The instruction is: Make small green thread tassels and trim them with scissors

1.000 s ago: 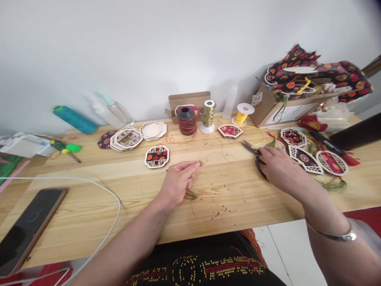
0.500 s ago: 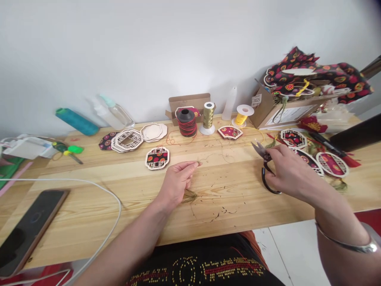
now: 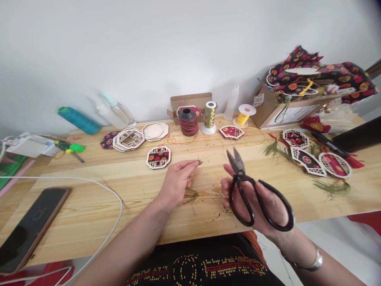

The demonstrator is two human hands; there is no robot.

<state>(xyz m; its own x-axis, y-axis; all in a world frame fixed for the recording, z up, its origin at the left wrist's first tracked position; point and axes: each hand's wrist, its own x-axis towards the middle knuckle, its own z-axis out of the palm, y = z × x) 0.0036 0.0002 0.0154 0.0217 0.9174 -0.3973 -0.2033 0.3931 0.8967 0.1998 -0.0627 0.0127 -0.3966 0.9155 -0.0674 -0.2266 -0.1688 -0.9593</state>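
My left hand (image 3: 178, 180) pinches a bundle of olive-green thread between thumb and fingertips; a few short ends poke out past the thumb. Below the palm, a loop of the same thread (image 3: 191, 195) hangs near the table. Black-handled scissors (image 3: 240, 174) lie across my right hand (image 3: 269, 204), which is turned palm up, with fingers through or behind the handles. The blades point up and away, slightly parted, to the right of the left hand and apart from the thread. Dark scraps (image 3: 218, 215) are scattered on the wood between the hands.
Behind stand a black cone of red cord (image 3: 189, 124), a gold thread spool (image 3: 210, 117) and a yellow spool (image 3: 244, 114). A patterned octagonal piece (image 3: 158, 158) lies left. Finished ornaments (image 3: 308, 161) and a full cardboard box (image 3: 293, 111) are at right; a phone (image 3: 32, 226) and white cable at left.
My right hand has brought the scissors left from beside the ornaments and turned palm up, blades now pointing away. The left hand keeps its pinch on the thread, nearly unmoved.
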